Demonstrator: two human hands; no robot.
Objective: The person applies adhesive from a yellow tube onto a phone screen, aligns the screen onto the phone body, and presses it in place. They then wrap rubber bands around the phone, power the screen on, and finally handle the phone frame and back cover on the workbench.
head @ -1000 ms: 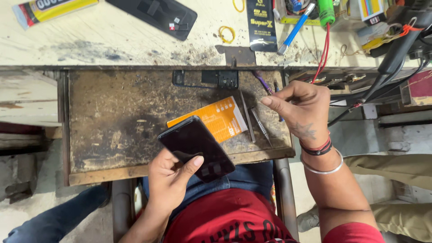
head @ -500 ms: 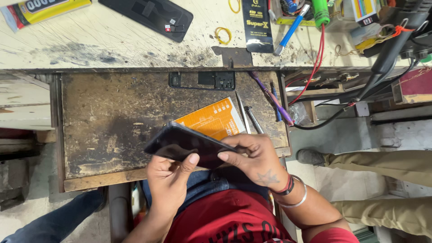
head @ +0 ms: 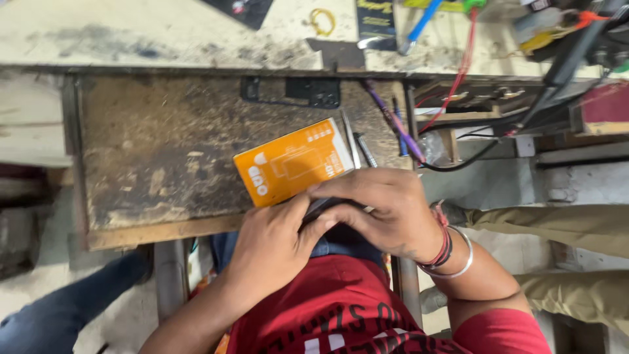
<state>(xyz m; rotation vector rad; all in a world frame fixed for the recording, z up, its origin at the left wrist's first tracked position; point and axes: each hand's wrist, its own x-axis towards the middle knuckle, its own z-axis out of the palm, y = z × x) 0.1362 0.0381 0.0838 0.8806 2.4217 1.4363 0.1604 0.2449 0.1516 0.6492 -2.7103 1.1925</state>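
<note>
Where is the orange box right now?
The orange box lies on the dark worn tray, middle of the head view, just above both hands.

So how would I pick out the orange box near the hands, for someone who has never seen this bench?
Start at the worn dark wooden pull-out board below the pale workbench top. Near its front edge, just above the left hand and right hand, lies the flat orange cardboard box. It is the only bright orange thing there, beside thin metal tools.
</note>
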